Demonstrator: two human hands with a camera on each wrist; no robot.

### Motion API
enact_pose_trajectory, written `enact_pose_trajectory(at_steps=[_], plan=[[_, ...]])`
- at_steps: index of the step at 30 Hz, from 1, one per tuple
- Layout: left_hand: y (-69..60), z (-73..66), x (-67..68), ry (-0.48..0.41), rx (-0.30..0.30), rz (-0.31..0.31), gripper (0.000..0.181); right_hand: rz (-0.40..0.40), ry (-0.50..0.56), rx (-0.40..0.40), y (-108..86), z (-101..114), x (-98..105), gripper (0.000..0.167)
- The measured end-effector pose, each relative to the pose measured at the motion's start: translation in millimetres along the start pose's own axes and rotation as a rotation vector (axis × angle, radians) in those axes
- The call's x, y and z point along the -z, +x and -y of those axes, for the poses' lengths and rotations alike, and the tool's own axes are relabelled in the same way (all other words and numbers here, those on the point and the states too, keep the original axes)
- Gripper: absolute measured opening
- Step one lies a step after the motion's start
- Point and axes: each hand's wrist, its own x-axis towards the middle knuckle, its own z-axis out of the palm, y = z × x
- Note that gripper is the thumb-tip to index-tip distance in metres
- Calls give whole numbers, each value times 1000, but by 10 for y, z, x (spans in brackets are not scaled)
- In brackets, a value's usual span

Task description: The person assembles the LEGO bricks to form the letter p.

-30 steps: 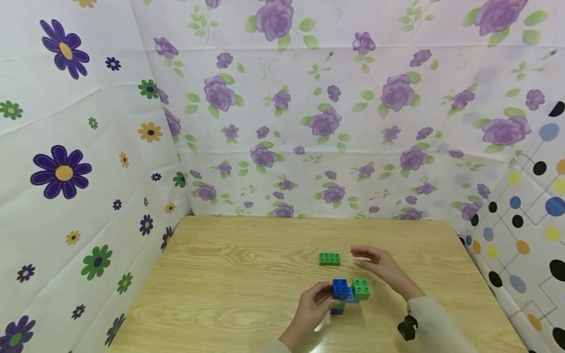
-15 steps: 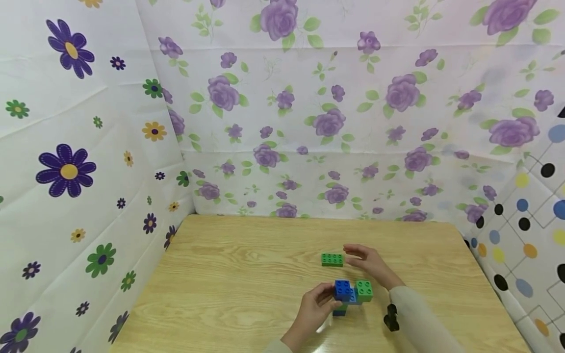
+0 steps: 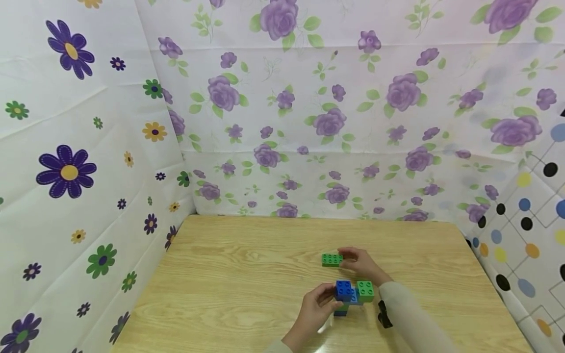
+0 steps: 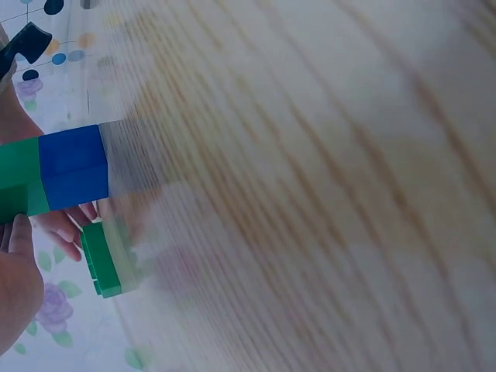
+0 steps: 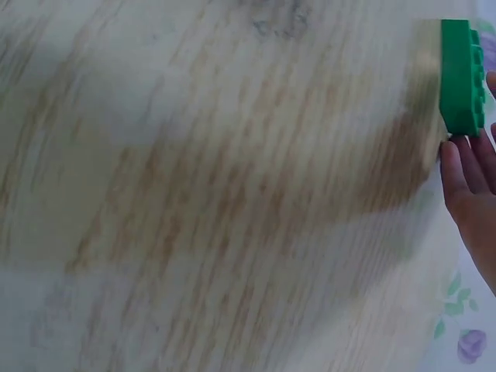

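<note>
My left hand (image 3: 311, 310) grips a small structure of toy building bricks by its left side. A dark blue brick (image 3: 343, 290) and a light green brick (image 3: 365, 291) sit on top of it, joined by a lighter blue piece (image 3: 354, 297). Its lower column shows a green brick (image 4: 19, 174) and a blue brick (image 4: 75, 167) in the left wrist view. Beyond it lies a flat green brick (image 3: 331, 260) with two rows of studs. At that brick's right end is my right hand (image 3: 363, 263), thumb and fingers spread around the corner; firm contact cannot be told.
The wooden table (image 3: 238, 274) carries the bricks and both forearms. Flower-printed cloth (image 3: 282, 122) hangs along its back edge, with another flowered cloth at left and a dotted cloth (image 3: 525, 235) at right. A black wrist-worn device (image 3: 384, 315) is on the right forearm.
My right hand has moved left until its fingers reach the right end of the flat green brick. My left hand has stayed on the structure. The view has shifted slightly.
</note>
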Motion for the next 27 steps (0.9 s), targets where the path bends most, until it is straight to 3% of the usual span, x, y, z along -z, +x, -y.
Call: enact_pose_trajectory(at_steps=[16, 27], plan=[[8, -5, -20, -2, 33, -17, 34, -88, -159, 3, -59, 33, -103, 38], [14, -6, -19, 15, 30, -23, 35, -43, -101, -2, -136, 100, 22, 39]])
